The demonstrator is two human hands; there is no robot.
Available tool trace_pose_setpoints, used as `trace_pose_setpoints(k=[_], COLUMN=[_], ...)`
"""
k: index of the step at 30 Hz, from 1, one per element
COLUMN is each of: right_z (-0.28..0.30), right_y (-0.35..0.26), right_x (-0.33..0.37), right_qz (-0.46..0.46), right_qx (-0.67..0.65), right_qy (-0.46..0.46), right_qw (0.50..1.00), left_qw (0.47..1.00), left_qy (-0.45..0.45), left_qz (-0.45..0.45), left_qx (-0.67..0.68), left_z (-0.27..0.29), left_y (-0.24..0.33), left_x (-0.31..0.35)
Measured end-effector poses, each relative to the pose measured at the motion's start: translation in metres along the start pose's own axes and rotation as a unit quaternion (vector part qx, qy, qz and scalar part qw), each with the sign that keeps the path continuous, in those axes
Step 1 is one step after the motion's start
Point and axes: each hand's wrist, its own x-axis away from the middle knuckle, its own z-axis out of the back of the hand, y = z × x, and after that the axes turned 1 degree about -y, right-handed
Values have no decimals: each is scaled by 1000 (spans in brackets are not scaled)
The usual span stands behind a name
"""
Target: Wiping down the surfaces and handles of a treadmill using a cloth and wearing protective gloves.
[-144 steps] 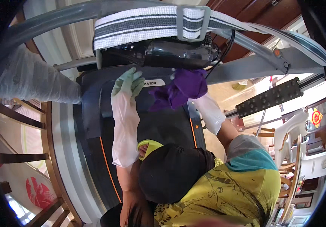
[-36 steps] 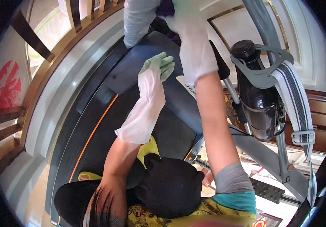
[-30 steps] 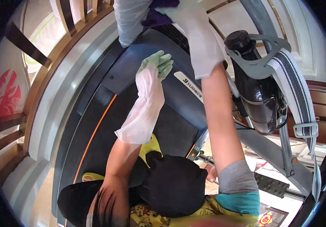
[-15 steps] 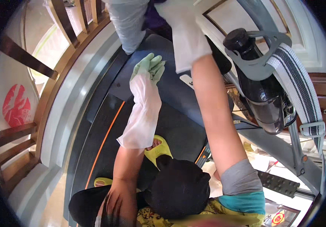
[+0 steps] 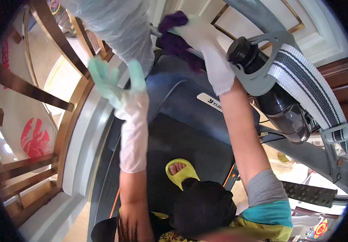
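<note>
My left hand [image 5: 115, 82] wears a long white glove with pale green fingers. It is raised with fingers spread and holds nothing, next to a plastic-wrapped treadmill handrail [image 5: 113, 24]. My right hand [image 5: 200, 38], in a white glove, grips a purple cloth [image 5: 174, 34] and presses it against the upper frame of the treadmill. Below lies the dark treadmill belt [image 5: 182, 141] with an orange side stripe. My foot in a yellow slipper [image 5: 180, 171] stands on the belt.
A black motor unit [image 5: 279, 105] with a grey bracket and a striped black-and-white strap [image 5: 307, 84] stands to the right. A brown wooden railing [image 5: 28, 92] and a pale curved ledge run along the left. A black studded panel [image 5: 307, 193] sits at the lower right.
My left hand has lifted off the dark treadmill cover and moved left with its fingers spread. My right hand has stayed at the top with the purple cloth.
</note>
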Motion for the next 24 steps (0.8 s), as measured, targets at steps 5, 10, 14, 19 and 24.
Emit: trace_pose_setpoints(k=[5,10,14,19,24], right_z=[-3,-39,-21,-14,-20], right_y=[-57,-45,-43,-50,-3], right_x=[-38,-72,-55,4,73], right_qz=[-34,43,49,102,160], right_qx=[-172,-434,-364,-104,-5], right_qy=[23,-35,-101,140,203], right_qw=[984,899,925,979,966], left_qw=[995,986,960,971,974], left_qy=[-32,-85,-107,-165,-184], left_qz=[-71,38,94,61,33], left_qx=[-57,-140,-243,-165,-125], left_z=[-23,-16,-6,1,-1], left_y=[9,54,65,47,26], left_x=[-71,-77,-85,-82,-78])
